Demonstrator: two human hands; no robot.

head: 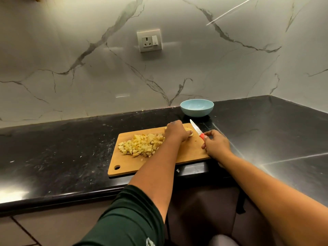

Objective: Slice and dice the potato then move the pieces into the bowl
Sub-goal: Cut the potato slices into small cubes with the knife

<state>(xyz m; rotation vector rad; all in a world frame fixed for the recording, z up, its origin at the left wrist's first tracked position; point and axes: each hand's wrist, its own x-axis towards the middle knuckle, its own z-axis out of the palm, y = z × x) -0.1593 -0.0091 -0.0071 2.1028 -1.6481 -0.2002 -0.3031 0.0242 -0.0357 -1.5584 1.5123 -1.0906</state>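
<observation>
Left hand [176,131] lies over the uncut potato piece [189,133] at the far side of the wooden cutting board [188,153], its grip curled down onto it. Right hand [215,143] pinches the red handle of the knife [196,130], blade pointing away toward the blue bowl [197,107] just beyond the board. Diced potato [142,145] is heaped on the board's left half, all on the black bench [62,153].

White veined marble wall [88,68] with socket [149,40] above black countertop [62,148].
</observation>
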